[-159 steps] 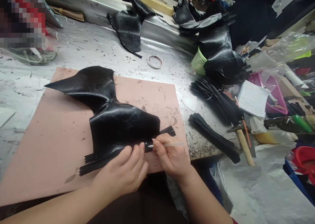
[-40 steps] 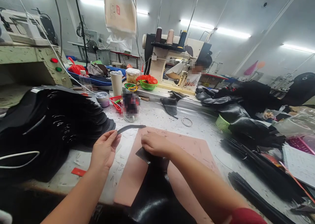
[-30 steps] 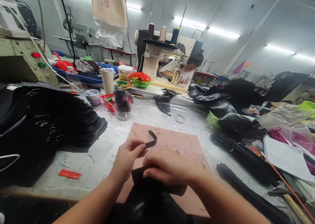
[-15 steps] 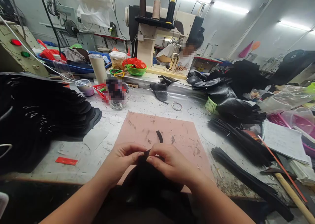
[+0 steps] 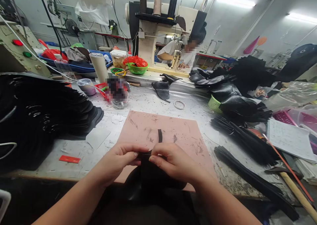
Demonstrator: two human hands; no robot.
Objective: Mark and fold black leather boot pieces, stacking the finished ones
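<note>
Between my two hands hangs a black leather piece (image 5: 153,175), its top edge raised over the near end of a pink board (image 5: 183,132). My left hand (image 5: 123,157) pinches that edge on the left, thumb below and forefinger above. Close beside it, my right hand (image 5: 170,160) grips the same edge, fingers curled over it. A narrow black zipper-like strip (image 5: 159,136) sticks up beyond my right fingers; whether it joins the leather is hidden. The lower part of the leather drops toward my lap in shadow.
A tall stack of black leather pieces (image 5: 61,116) stands at left, near a red tag (image 5: 69,159). Bundled black strips (image 5: 247,172) and a hammer (image 5: 294,188) lie at right. Behind are a sewing machine (image 5: 146,47) and a person (image 5: 190,53) working.
My left fingers have shifted slightly along the leather's edge, with the forefinger stretched further toward the right hand. The black strip stands straighter. The view has tilted a little.
</note>
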